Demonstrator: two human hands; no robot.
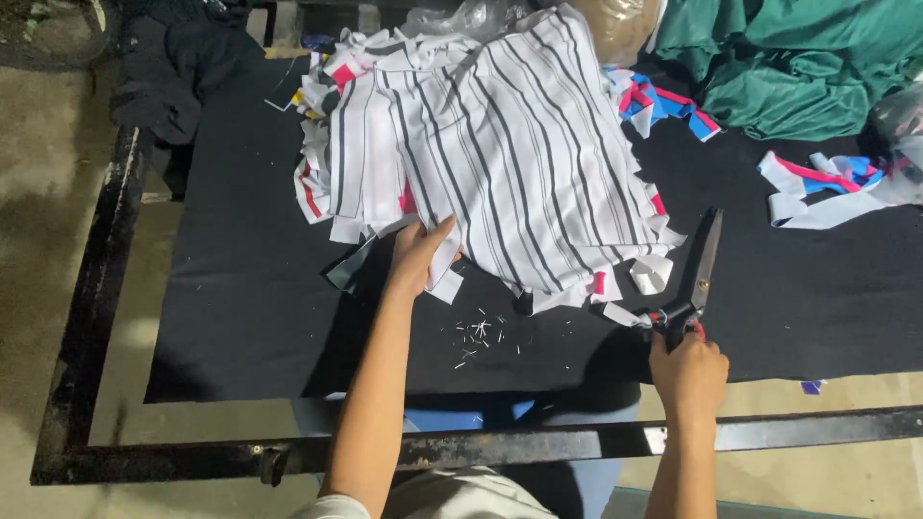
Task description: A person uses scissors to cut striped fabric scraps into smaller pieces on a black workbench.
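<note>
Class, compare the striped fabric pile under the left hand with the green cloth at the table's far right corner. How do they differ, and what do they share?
The striped fabric pile is white with dark stripes; the green cloth is plain green. The pile is stacked cut pieces with ragged edges; the green cloth lies crumpled in folds. The left hand touches the pile's near edge; no hand touches the green cloth, and the right hand holds scissors. Both lie on the black table cover.

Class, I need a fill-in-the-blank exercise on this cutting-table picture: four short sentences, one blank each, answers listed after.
1. The right hand grips a pair of ____.
2. The left hand rests on a pile of white fabric with dark ____.
3. The table cover is ____ in colour.
4. The crumpled cloth at the far right is ____.

Answers: scissors; stripes; black; green
</note>
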